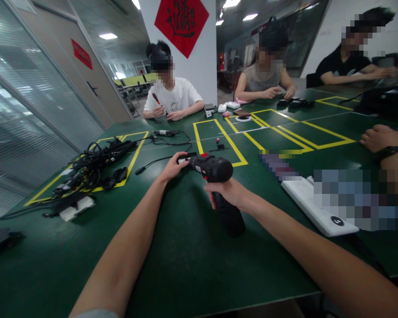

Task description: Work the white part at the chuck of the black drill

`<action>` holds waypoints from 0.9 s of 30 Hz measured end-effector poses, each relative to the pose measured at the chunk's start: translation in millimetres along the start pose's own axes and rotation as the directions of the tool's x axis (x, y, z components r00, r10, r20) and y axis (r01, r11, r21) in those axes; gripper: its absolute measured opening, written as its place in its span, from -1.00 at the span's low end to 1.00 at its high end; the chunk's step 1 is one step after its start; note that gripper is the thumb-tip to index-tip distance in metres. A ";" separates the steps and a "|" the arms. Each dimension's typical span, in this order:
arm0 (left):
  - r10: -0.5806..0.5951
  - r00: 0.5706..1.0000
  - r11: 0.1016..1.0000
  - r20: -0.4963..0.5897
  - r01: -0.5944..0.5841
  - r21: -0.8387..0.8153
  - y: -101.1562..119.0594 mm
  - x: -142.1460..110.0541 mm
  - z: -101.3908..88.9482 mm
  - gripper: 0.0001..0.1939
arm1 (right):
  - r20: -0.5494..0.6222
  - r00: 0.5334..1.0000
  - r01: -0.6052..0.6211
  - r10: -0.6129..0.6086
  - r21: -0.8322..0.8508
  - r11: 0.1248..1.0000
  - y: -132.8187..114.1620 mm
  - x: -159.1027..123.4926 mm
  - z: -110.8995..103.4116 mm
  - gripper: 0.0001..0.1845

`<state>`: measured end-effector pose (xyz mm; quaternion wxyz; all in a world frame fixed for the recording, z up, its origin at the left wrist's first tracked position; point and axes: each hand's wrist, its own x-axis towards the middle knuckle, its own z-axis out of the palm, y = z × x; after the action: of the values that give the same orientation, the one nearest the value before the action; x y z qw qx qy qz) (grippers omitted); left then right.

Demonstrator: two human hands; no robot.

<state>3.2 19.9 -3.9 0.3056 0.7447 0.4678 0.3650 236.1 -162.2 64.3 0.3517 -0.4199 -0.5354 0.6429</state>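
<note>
My right hand (230,193) is wrapped round the grip of a black cordless screwdriver (215,170) with a red switch, held above the green table (172,265), nose pointing left and away. My left hand (174,165) pinches a small black-and-white part (185,158) lying on the table right at the tool's tip. A thin black cable (151,164) runs left from that part to a small plug.
A tangle of black cables and adapters (93,170) lies at the left inside yellow tape lines, with a white block (76,208) nearer me. A white slab (318,205) rests at my right. Three people sit at the far side; another person's hand (380,138) is at right.
</note>
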 end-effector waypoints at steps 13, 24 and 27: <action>-0.023 1.000 1.000 -0.007 0.023 -0.020 1.5 -0.4 0.2 -0.41 | -0.002 1.000 -0.001 0.002 0.018 1.000 1.7 0.7 -1.0 -0.86; 0.022 1.000 0.994 0.014 -0.023 0.111 -5.4 2.6 -2.3 -0.60 | 0.007 1.000 0.000 0.000 0.019 1.000 4.9 2.8 -2.0 -0.84; 0.011 1.000 0.995 0.009 -0.012 0.101 -6.2 3.0 -1.7 -0.60 | 0.011 1.000 0.016 -0.016 0.000 1.000 2.7 1.5 -1.5 -0.83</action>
<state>-0.3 25.1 -7.1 0.2675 0.7635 0.4800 0.3393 236.8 -160.7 61.3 0.3538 -0.4121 -0.5408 0.6423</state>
